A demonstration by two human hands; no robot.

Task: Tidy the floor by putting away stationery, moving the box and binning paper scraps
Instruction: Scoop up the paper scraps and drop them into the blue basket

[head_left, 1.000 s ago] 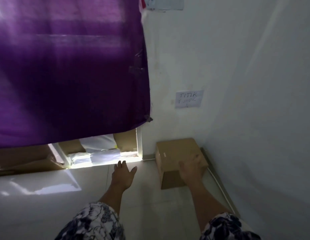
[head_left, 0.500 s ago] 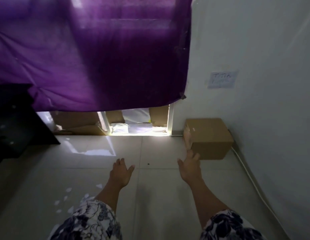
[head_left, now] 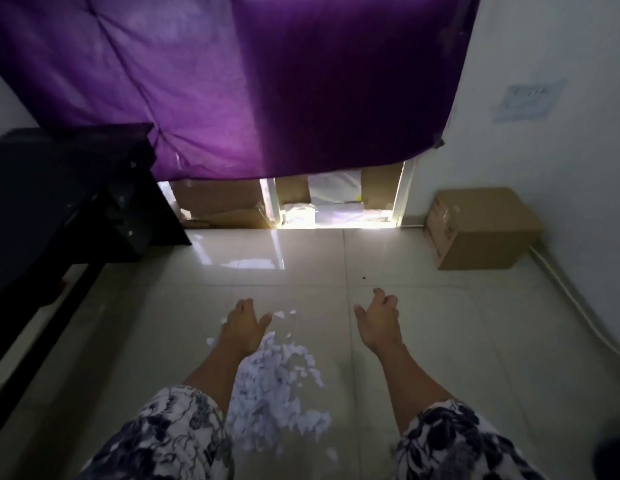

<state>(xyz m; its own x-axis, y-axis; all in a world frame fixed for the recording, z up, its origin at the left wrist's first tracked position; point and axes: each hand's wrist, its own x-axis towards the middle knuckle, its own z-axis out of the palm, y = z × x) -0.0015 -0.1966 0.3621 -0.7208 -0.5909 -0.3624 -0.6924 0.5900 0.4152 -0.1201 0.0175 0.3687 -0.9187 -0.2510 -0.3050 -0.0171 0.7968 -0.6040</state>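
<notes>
A closed brown cardboard box (head_left: 481, 226) stands on the tiled floor in the far right corner, against the white wall. A heap of white paper scraps (head_left: 277, 382) lies on the floor in front of me, partly under my left forearm. My left hand (head_left: 244, 325) hovers over the far edge of the heap, fingers apart, holding nothing. My right hand (head_left: 379, 318) is to the right of the scraps, open and empty, well short of the box.
A purple curtain (head_left: 267, 81) hangs across the back, with cardboard (head_left: 218, 202) and bright light in the gap below it. A black piece of furniture (head_left: 66, 195) fills the left side. A white cable (head_left: 578, 299) runs along the right wall's base.
My right hand has let go of the box and pulled back. The view has backed away and tilted down, so the scrap heap and the black furniture have come into sight.
</notes>
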